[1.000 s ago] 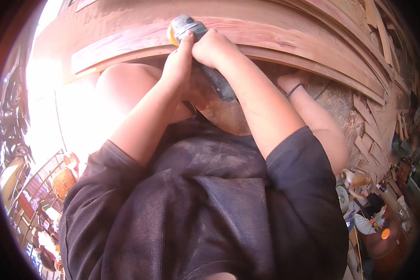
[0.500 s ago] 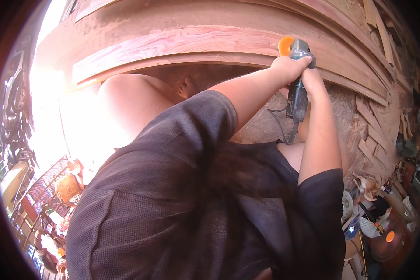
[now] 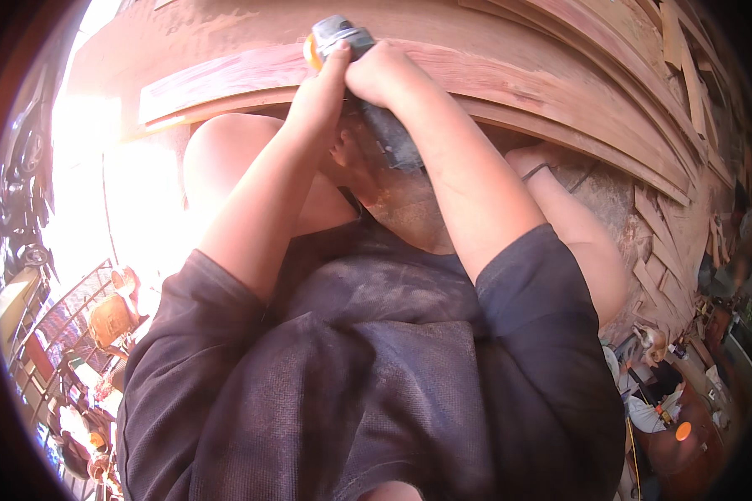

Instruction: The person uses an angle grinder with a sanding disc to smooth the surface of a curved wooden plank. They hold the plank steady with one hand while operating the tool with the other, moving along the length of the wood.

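An angle grinder point(image 3: 386, 138) with a yellow-orange disc point(image 3: 312, 52) is held in both hands over a long reddish wooden plank point(image 3: 493, 73). My left hand point(image 3: 321, 85) is closed around the left side near its metal head, thumb on top. Against it from the right, my right hand point(image 3: 382, 75) wraps the upper body. The dark lower body slants back toward me. The disc sits over the plank's far part; whether it touches the wood I cannot tell.
More boards point(image 3: 610, 71) lie beyond the plank and curve off to the right. Wood offcuts point(image 3: 664, 259) cover the ground at right, with mixed clutter point(image 3: 660, 401) below. At lower left stands a wire rack point(image 3: 50, 351) with assorted items. Strong glare washes out the left.
Both hands have carried the grinder from the plank's right part leftward and slightly farther away. My arms and torso have swung left with it. The hands keep their hold.
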Available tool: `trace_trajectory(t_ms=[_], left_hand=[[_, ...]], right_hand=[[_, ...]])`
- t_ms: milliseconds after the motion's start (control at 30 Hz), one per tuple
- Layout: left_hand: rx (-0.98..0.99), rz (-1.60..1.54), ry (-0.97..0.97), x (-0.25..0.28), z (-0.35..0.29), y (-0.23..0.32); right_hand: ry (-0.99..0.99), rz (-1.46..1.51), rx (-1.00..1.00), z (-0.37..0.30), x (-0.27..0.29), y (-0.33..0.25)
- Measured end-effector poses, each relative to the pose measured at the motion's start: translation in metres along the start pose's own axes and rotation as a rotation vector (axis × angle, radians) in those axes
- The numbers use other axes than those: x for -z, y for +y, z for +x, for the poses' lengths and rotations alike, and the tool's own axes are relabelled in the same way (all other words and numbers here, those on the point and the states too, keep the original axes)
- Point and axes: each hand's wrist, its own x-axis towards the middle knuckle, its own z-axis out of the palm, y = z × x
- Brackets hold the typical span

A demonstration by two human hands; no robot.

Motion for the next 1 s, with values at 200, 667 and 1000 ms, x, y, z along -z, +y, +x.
trace_trajectory(t_ms=[200,667,1000], left_hand=[[0.038,0.104,-0.057,-0.032,0.003,-0.008],[0.009,0.619,-0.542,-0.289,-0.003,-0.062],[0.161,0.122,-0.161,-0.113,-0.019,-0.049]], right_hand=[[0.035,-0.006,0.059,0.004,0.019,0.036],[0.405,0.921,-0.305,-0.052,0.107,0.279],[0.089,0.094,-0.152,-0.044,0.054,0.124]])
